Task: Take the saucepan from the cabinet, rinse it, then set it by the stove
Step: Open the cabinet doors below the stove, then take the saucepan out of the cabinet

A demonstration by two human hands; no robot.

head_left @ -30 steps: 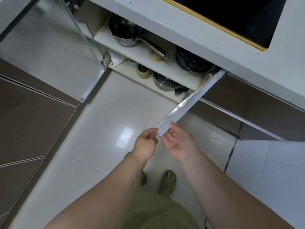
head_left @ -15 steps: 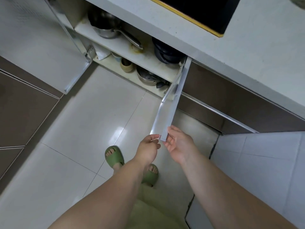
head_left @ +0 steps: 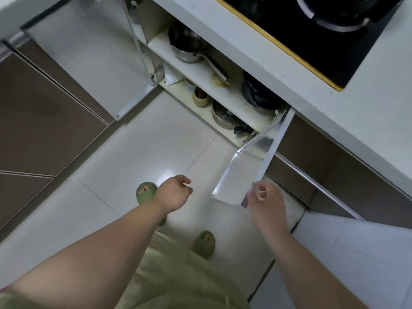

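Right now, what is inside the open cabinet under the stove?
On the upper shelf lie a steel saucepan with a long handle and a stack of dark pans. Below are a small pot and a lidded steel pan. The countertop hides the back.

Both forearms extended fwd/down, bare. Left hand (head_left: 175, 195) loosely curled, nothing held, fingers bent inward. Right hand (head_left: 265, 201) half-closed, fingertips (head_left: 258, 190) pinched at a thin edge; contact can't be confirmed.
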